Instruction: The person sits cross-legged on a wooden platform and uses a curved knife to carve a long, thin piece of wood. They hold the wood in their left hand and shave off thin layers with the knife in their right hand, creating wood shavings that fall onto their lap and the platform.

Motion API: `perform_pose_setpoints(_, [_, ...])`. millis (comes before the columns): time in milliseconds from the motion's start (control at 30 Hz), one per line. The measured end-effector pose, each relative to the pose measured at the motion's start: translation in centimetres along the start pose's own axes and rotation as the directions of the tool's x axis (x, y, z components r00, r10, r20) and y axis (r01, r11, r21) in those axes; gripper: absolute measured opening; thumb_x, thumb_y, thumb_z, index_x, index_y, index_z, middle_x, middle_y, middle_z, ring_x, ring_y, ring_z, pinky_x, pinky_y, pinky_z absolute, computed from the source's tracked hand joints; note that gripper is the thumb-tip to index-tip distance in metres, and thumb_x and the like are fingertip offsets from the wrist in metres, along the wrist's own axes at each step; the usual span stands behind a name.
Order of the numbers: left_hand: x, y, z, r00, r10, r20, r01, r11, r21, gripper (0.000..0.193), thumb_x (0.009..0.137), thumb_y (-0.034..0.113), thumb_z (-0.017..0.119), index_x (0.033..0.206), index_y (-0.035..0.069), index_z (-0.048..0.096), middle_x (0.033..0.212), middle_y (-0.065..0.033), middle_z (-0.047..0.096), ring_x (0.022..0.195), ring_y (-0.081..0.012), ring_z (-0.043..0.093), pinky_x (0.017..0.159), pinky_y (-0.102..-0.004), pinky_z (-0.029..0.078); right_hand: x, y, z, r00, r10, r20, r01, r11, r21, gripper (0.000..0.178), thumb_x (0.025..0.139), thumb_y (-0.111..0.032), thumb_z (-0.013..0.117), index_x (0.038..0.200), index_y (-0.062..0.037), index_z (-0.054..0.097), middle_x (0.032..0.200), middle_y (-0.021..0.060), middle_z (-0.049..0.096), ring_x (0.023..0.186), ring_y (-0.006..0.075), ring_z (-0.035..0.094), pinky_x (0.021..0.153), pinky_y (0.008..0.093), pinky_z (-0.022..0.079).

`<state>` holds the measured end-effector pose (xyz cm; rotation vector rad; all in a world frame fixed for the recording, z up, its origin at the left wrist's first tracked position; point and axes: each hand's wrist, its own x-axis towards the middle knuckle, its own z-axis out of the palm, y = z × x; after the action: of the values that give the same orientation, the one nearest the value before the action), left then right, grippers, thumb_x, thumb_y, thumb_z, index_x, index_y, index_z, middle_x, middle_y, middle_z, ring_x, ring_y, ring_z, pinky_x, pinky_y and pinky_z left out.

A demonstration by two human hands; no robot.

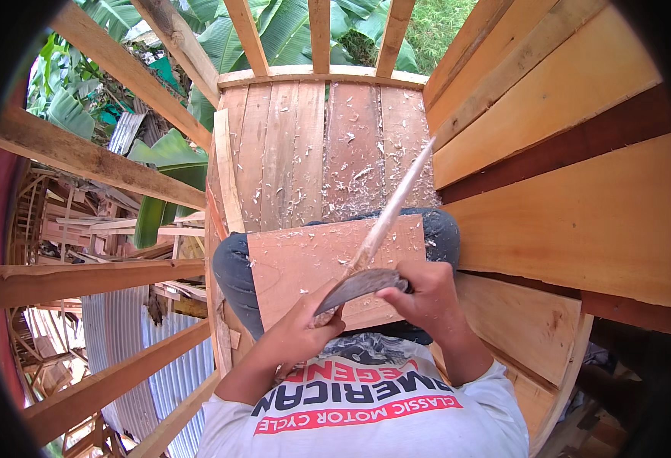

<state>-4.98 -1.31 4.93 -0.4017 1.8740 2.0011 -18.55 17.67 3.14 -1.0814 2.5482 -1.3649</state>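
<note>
My right hand is closed round the handle end of a dark, curved knife, its thumb pressed near the blade's base. The blade points left and crosses a pale wooden stick near the stick's lower end. That stick is whittled to a long taper, with its tip pointing up and away to the right. My left hand is closed round the lower end, which the fingers and the blade partly hide. Beneath both, a flat wooden board lies across my lap with a few shavings on it.
Pale shavings litter the plank floor ahead of my crossed legs. Wooden slats form an open railing on the left, with corrugated metal sheets beyond. Wide planks wall the right side. A narrow wood strip stands by the left edge.
</note>
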Motion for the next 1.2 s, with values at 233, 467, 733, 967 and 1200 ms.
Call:
perform_pose_setpoints(233, [0.9,0.7,0.0,0.999,0.031,-0.014,-0.031,1.000,-0.002,0.020,0.079,-0.001,0.055,0.097,0.002,0.048,0.085,-0.0038,0.045,0.081,-0.0141,0.045,0.073,-0.0297,0.040,2.3,0.8,0.6,0.985,-0.170,-0.011,0.160,0.947,-0.278,0.062,0.063,-0.060,0.075,0.053,-0.0073,0.044,0.049,0.0084,0.042,0.042,0.0259,0.048,0.041,0.0348,0.036])
perform_pose_setpoints(467, [0.8,-0.1,-0.4,0.999,0.006,-0.048,-0.012,0.993,-0.113,0.025,0.078,0.001,0.055,0.101,0.001,0.047,0.085,-0.0039,0.045,0.080,-0.0123,0.044,0.072,-0.0270,0.039,4.0,0.8,1.4,0.974,-0.222,-0.037,0.203,0.937,-0.285,0.064,0.062,-0.062,0.075,0.052,-0.0087,0.040,0.048,0.0065,0.037,0.041,0.0233,0.043,0.040,0.0333,0.033])
perform_pose_setpoints(733, [-0.9,-0.3,-2.0,0.991,0.064,-0.114,-0.079,0.988,-0.131,0.029,0.079,0.003,0.056,0.106,0.001,0.046,0.087,-0.0034,0.045,0.081,-0.0122,0.043,0.074,-0.0278,0.039,5.6,-0.5,3.2,0.963,-0.271,0.013,0.262,0.918,-0.297,0.066,0.063,-0.065,0.071,0.057,-0.0045,0.048,0.051,0.0080,0.040,0.043,0.0249,0.044,0.042,0.0334,0.033])
perform_pose_setpoints(967, [-1.1,-1.0,-3.1,0.997,0.035,-0.067,-0.049,0.974,-0.220,0.026,0.079,0.003,0.057,0.102,0.003,0.046,0.081,-0.0023,0.045,0.067,-0.0085,0.045,0.057,-0.0236,0.038,5.9,-1.3,4.1,0.959,-0.283,0.015,0.272,0.904,-0.330,0.062,0.063,-0.062,0.074,0.054,-0.0079,0.046,0.048,0.0067,0.040,0.042,0.0234,0.045,0.041,0.0331,0.035])
perform_pose_setpoints(1200, [-0.1,-1.8,-3.2,0.999,-0.016,-0.047,0.001,0.955,-0.298,0.017,0.081,-0.001,0.056,0.096,0.004,0.049,0.078,0.0002,0.045,0.069,-0.0080,0.046,0.060,-0.0245,0.039,4.5,-2.7,2.9,0.958,-0.285,0.045,0.275,0.857,-0.436,0.059,0.069,-0.061,0.071,0.054,-0.0086,0.051,0.047,0.0083,0.046,0.043,0.0249,0.052,0.041,0.0332,0.039])
